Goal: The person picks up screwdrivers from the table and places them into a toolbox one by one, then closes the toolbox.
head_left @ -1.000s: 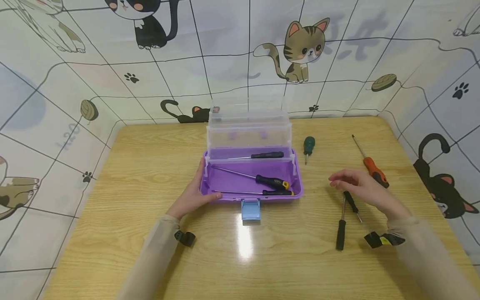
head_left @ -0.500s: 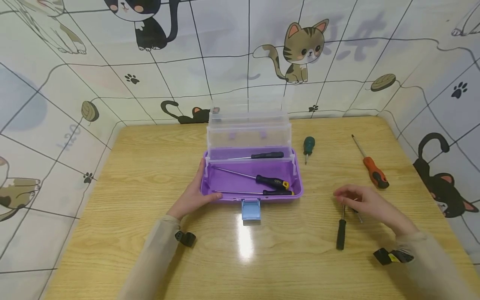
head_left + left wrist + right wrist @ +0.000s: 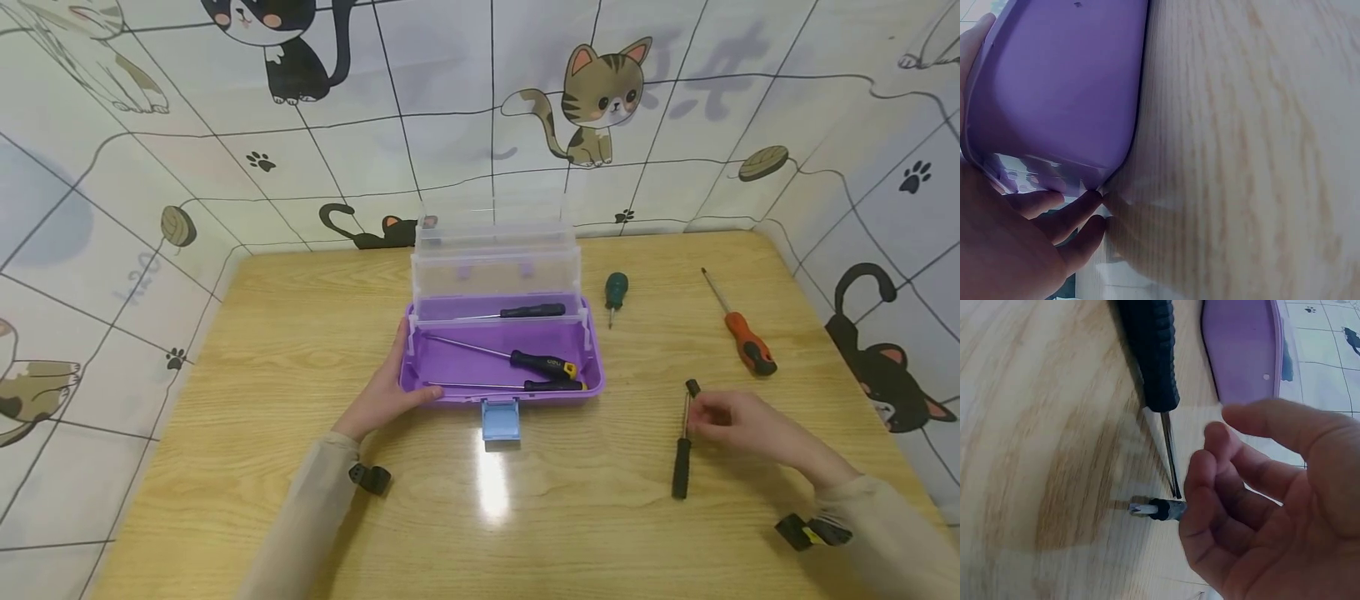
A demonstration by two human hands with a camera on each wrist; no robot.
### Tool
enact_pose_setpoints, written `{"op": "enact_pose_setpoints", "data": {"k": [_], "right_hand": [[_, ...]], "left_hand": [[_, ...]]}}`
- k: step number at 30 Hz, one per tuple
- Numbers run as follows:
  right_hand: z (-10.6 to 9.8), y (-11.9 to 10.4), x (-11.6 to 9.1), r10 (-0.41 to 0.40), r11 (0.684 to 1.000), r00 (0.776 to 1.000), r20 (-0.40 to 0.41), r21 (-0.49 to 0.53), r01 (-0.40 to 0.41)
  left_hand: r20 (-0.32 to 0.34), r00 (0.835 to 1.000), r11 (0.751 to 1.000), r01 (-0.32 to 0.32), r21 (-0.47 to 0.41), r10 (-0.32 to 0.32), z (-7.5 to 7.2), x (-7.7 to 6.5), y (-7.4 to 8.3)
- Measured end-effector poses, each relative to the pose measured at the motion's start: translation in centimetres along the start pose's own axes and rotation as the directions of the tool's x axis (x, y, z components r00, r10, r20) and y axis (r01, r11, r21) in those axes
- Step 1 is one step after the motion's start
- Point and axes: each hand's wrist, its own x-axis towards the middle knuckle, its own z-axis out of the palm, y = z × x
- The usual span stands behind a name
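Note:
My left hand grips the left end of a purple toolbox, thumb over its front rim; in the left wrist view the fingers lie along the box's end wall. The clear lid stands raised. Inside lie several black-handled screwdrivers, one with a yellow end. At the right, my right hand is low over the table with loosely bent fingers, thumb apart from them. Beside it lies a black-handled screwdriver. A shorter screwdriver lies partly hidden behind the fingers.
A green stubby screwdriver lies right of the toolbox. Farther right is an orange-and-black screwdriver. The box's blue latch hangs down in front. Cat-printed sheeting walls the wooden table at the back and sides.
My right hand has moved toward me and slightly right, down to the shorter screwdriver, uncovering its handle end. The left hand and toolbox have stayed in place.

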Motion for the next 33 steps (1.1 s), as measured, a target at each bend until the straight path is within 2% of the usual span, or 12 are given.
{"op": "enact_pose_setpoints", "data": {"k": [4, 10, 22, 28, 33], "right_hand": [[0.2, 0.1, -0.2, 0.001, 1.0, 0.998, 0.07, 0.003, -0.002], [1.0, -0.1, 0.0, 0.092, 0.996, 0.989, 0.116, -0.026, -0.09], [2.0, -1.6, 1.4, 0.154, 0.987, 0.982, 0.106, -0.062, -0.148], [2.4, -2.2, 2.3, 0.189, 0.978, 0.98, 0.064, -0.102, -0.182], [3.0, -2.2, 2.9, 0.199, 0.978, 0.98, 0.033, -0.07, -0.196]], "left_hand": [[0.0, 1.0, 1.0, -0.005, 0.006, 0.005, 0.0, 0.0, -0.1], [0.004, 1.0, 1.0, -0.012, 0.008, 0.012, 0.0, -0.1, -0.1], [0.006, 1.0, 1.0, -0.015, 0.007, 0.015, -0.1, 0.0, -0.1], [0.009, 1.0, 1.0, -0.017, 0.009, 0.017, -0.1, 0.0, -0.1], [0.004, 1.0, 1.0, -0.013, 0.006, 0.013, -0.1, -0.1, 0.0]]}}
